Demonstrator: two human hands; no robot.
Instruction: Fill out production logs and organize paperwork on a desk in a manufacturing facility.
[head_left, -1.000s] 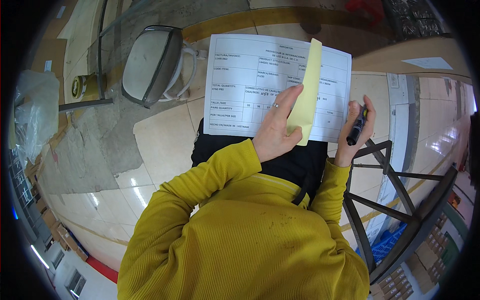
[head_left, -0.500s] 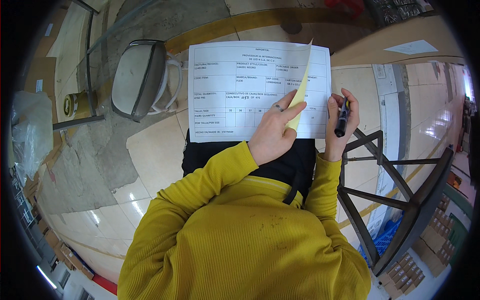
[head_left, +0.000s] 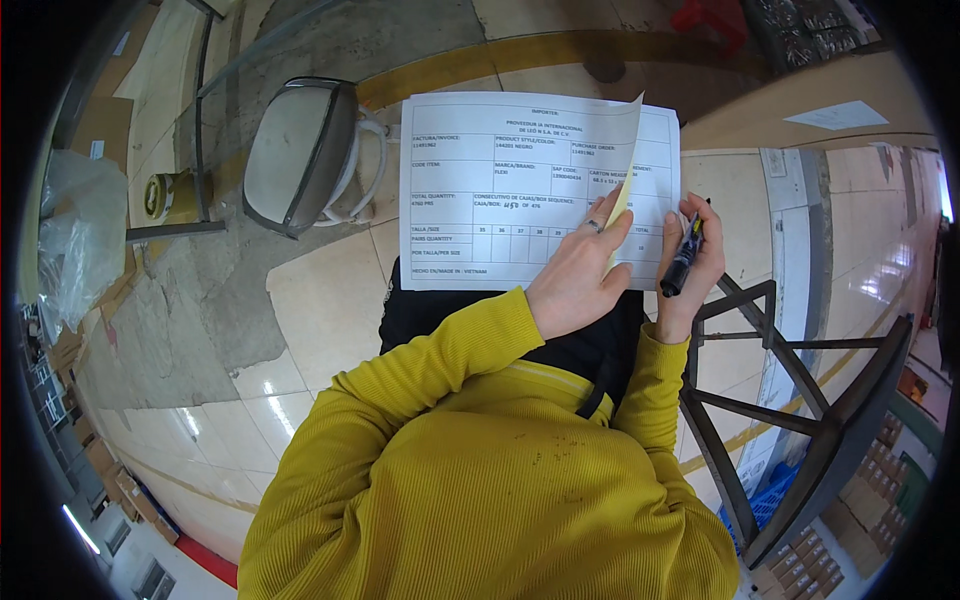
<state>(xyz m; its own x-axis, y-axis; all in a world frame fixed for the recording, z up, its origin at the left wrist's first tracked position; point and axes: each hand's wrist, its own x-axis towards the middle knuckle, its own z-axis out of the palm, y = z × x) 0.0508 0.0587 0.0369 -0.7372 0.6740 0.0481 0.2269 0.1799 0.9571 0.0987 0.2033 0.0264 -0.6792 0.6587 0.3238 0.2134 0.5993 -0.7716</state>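
A stack of white printed form sheets (head_left: 450, 240) lies in front of me over my lap. The top sheet's right part is lifted and curled back leftward, with a yellow underside (head_left: 625, 195) showing as a narrow strip. My left hand (head_left: 578, 275), a ring on one finger, pinches this curled part between thumb and fingers. At the stack's right edge, my right hand (head_left: 697, 255) holds a black marker (head_left: 682, 262) slanting downward, its thumb beside the sheets' edge. Whether that hand also grips the sheets is hard to tell.
Beyond the sheets to the left stands a chair with a grey-white padded part (head_left: 300, 155). A dark metal frame (head_left: 755, 400) is close on my right. A large cardboard box (head_left: 780, 100) lies at the far right. A tape roll (head_left: 165, 197) and clear plastic (head_left: 85, 235) are at far left.
The whole view has shifted slightly, so most things appear a little farther right and lower. The marker slants more in my right hand. The yellow strip looks narrower; my left hand keeps its pinch.
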